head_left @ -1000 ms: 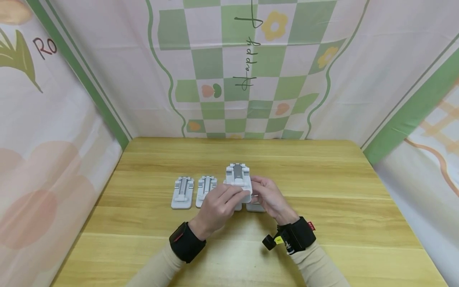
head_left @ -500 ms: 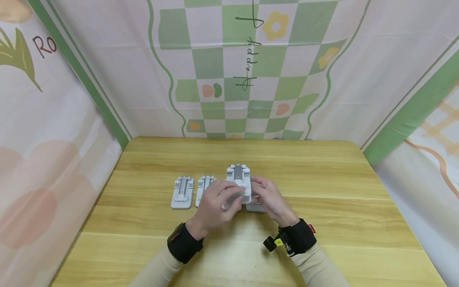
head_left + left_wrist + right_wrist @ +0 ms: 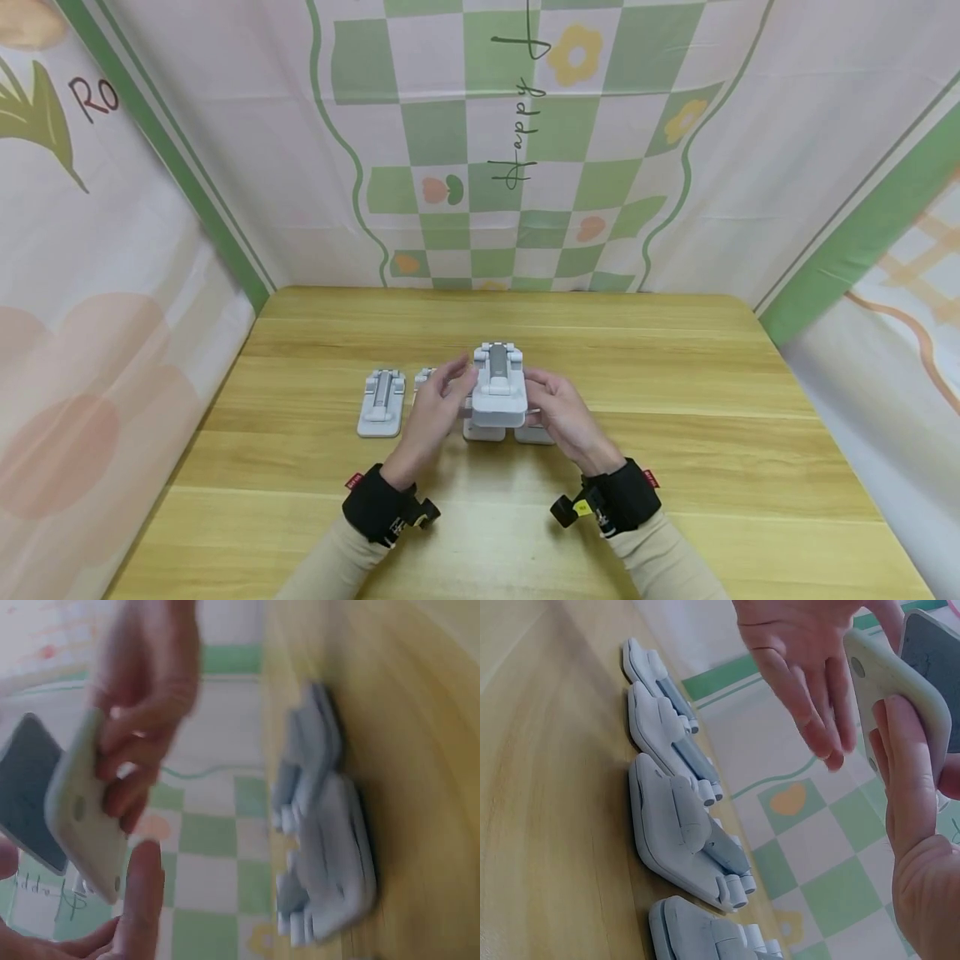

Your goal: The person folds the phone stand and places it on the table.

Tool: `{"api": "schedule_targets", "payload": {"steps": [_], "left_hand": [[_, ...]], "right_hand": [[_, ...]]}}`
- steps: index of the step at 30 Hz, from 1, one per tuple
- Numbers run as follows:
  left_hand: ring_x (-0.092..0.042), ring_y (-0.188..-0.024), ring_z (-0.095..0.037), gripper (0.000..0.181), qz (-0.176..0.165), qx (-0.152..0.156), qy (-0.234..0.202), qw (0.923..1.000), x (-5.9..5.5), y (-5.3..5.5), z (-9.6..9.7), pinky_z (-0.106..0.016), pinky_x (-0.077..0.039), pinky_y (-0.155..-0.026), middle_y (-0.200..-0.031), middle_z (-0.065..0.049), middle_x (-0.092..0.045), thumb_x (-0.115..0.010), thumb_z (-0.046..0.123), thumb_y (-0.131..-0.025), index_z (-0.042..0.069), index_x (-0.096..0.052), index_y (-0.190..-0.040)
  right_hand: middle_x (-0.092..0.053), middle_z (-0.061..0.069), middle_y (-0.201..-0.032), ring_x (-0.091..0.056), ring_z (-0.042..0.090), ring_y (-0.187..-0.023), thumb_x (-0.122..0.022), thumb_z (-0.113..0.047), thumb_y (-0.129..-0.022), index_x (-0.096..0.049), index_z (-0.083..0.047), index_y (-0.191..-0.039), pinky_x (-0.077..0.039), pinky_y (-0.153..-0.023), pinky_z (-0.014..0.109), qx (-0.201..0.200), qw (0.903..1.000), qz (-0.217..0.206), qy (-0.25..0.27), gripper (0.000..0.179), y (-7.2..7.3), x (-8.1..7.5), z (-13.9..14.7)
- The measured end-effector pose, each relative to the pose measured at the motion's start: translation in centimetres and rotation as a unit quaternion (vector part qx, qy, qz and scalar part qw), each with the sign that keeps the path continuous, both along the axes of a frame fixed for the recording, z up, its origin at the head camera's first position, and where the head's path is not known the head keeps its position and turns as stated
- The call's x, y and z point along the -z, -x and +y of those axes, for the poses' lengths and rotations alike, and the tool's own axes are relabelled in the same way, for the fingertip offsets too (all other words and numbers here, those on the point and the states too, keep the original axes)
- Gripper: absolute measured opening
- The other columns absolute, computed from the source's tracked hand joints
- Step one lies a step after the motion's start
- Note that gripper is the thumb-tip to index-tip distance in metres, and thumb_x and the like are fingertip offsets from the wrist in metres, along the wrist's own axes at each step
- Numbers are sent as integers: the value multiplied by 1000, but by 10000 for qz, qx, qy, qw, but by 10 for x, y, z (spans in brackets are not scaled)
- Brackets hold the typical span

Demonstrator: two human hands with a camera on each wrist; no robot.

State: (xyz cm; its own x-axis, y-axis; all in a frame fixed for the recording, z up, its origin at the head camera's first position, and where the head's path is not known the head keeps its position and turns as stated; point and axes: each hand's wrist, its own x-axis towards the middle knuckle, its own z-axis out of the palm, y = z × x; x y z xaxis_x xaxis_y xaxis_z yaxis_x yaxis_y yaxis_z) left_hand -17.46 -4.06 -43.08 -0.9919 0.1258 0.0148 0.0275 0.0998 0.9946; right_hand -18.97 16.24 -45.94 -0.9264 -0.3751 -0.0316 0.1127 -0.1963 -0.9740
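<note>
A white folding phone stand (image 3: 498,392) is held up above the table. My right hand (image 3: 566,417) grips its right edge, thumb and fingers on either side in the right wrist view. A dark grey plate (image 3: 34,795) stands apart from the white base (image 3: 90,817) in the left wrist view. My left hand (image 3: 432,412) is at the stand's left side, its fingers (image 3: 802,712) extended next to the base without gripping it. More stands lie below in a row: a leftmost stand (image 3: 381,406), a partly covered stand (image 3: 422,379), a third stand (image 3: 483,432) and a rightmost stand (image 3: 534,434).
The wooden table (image 3: 675,375) extends around the row on all sides. Behind it hangs a green and white checked cloth (image 3: 495,133), with more printed cloth at both sides. Each wrist wears a black band (image 3: 622,496) with a small camera.
My left hand has come off the front of the held stand and moved to its left side, turning over with fingers spread. The right hand and held stand stay nearly in place.
</note>
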Motion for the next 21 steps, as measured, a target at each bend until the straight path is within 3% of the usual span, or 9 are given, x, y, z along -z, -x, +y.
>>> {"api": "schedule_targets", "payload": {"steps": [1, 3, 8, 13, 21], "left_hand": [[-53, -114, -22, 68, -367, 123, -111, 9992, 2, 2, 0, -40, -50, -91, -136, -11, -50, -51, 52, -91, 6, -43, -140], [-51, -115, -23, 74, -792, 314, -289, 9959, 6, 5, -1, -44, -47, -94, -136, -10, -49, -49, 59, -89, 6, -42, -140], [-53, -108, -25, 78, -1425, 539, -1039, 9828, 7, 8, -2, -46, -47, -89, -131, -12, -50, -55, 61, -83, 7, -44, -138], [-54, -104, -23, 74, -1681, 707, -1319, 9744, 10, 9, -2, -39, -46, -87, -123, -12, -54, -59, 55, -84, 6, -43, -138], [-54, -103, -21, 75, -1792, 738, -1390, 9711, 12, 12, -1, -33, -48, -84, -119, -10, -57, -63, 49, -84, 4, -41, -139]], "right_hand": [[-67, 9, -112, -64, 23, -93, -50, -20, -98, -37, 13, -136, -57, -68, 28, 6, 10000, 7, 9, 53, 0, 0, 0], [-67, 8, -111, -64, 22, -93, -50, -20, -98, -37, 14, -136, -57, -69, 28, 14, 10000, 10, 14, 52, 0, 0, 0], [-67, 7, -112, -64, 22, -95, -49, -21, -98, -37, 13, -136, -57, -69, 28, -11, 10000, 33, -78, 53, 0, 0, 1], [-66, 8, -114, -63, 23, -97, -49, -21, -98, -38, 13, -136, -57, -71, 29, -50, 9999, 56, -84, 52, -1, 0, 2], [-66, 8, -112, -63, 23, -96, -49, -21, -98, -37, 13, -136, -57, -73, 31, -86, 9999, 5, -50, 52, -1, 0, 2]]}}
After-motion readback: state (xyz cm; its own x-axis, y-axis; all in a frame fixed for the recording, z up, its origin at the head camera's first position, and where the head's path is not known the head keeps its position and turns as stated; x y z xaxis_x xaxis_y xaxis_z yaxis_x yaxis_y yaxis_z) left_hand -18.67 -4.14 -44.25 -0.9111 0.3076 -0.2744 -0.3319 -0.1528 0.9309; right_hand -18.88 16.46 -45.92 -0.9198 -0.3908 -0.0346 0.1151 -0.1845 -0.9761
